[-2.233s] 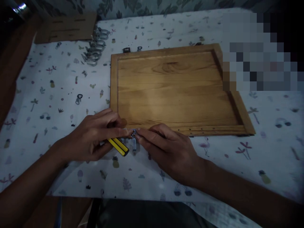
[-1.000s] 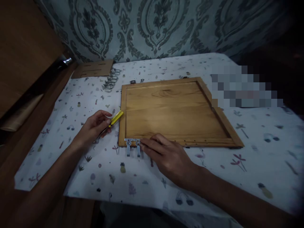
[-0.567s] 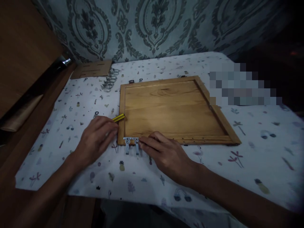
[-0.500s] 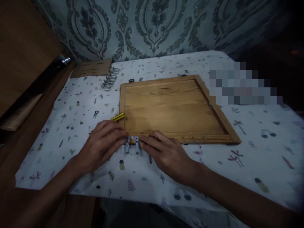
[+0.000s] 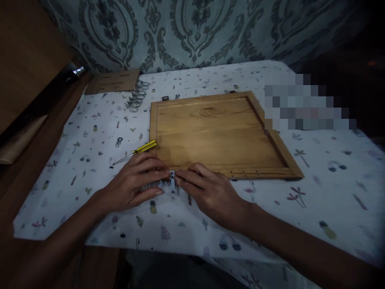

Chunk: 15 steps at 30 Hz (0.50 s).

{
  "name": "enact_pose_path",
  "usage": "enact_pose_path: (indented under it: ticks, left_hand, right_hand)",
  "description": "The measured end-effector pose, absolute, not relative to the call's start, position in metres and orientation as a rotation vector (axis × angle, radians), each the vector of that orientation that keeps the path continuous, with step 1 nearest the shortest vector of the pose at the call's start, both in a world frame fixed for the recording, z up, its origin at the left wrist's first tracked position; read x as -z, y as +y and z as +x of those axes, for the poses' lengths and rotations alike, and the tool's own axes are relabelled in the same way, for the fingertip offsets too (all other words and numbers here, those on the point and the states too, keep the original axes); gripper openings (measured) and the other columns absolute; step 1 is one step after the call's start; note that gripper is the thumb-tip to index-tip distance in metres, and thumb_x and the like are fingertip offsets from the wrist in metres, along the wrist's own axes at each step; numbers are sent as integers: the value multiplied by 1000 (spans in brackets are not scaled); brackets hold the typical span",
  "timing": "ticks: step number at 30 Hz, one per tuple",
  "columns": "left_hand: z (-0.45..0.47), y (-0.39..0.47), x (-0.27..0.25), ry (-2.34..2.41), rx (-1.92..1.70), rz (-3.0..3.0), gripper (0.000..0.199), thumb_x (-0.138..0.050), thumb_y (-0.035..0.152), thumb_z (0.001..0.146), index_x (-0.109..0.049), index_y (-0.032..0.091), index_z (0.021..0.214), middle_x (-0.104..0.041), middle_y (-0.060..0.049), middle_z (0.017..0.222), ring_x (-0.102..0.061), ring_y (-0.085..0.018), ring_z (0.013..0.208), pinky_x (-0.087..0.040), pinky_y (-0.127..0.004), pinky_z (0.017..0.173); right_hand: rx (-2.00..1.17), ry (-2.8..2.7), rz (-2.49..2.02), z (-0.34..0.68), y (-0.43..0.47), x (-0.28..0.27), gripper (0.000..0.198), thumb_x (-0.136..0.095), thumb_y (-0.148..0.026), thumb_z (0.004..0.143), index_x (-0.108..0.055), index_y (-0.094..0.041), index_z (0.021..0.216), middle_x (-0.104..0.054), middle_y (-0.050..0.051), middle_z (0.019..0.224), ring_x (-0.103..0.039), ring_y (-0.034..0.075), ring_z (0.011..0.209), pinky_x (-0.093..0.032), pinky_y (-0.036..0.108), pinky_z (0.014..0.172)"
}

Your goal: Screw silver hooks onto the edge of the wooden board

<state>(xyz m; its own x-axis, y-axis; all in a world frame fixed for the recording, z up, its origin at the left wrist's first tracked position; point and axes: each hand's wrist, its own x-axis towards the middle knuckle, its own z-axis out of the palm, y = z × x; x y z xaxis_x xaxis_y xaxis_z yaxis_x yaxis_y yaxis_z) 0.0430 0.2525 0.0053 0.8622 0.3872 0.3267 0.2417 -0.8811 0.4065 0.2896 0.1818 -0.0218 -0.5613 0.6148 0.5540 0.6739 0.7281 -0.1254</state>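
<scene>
A silver metal fitting with two prongs (image 5: 172, 184) sits at the near left edge of a framed wooden panel (image 5: 207, 136), partly covered by my fingers. My left hand (image 5: 134, 182) has its fingertips on the fitting's left side, thumb below them. From the other side, my right hand (image 5: 212, 192) presses its closed fingertips against the fitting's right end and the panel's edge. Just beyond my left knuckles lies a screwdriver with a yellow and black handle (image 5: 146, 146), its handle resting on the panel's left corner and its shaft pointing left.
Several metal rings or clips (image 5: 136, 96) lie in a row beside a flat piece of cardboard (image 5: 111, 81) at the back left. Small dark holes run along the panel's near rail. A printed white cloth (image 5: 90, 176) covers the table. A blurred patch hides something at the right.
My left hand has shifted right over the fitting, covering more of it, and its thumb has spread lower. More of the screwdriver shows. The view has tilted slightly.
</scene>
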Motion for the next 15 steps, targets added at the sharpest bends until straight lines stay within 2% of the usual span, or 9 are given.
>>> enact_pose_path:
  ticks: [15]
  left_hand:
    - [45,259,-7,343,-537,2707,32,-48,35,104,-63,17,126,-72,-10,122,-62,-25,117,-48,-43,98]
  right_hand:
    - [115,-2348,-972,291,182,20,25,-47,-6,98,-72,-9,98,-74,11,107,-56,21,87,-50,31,63]
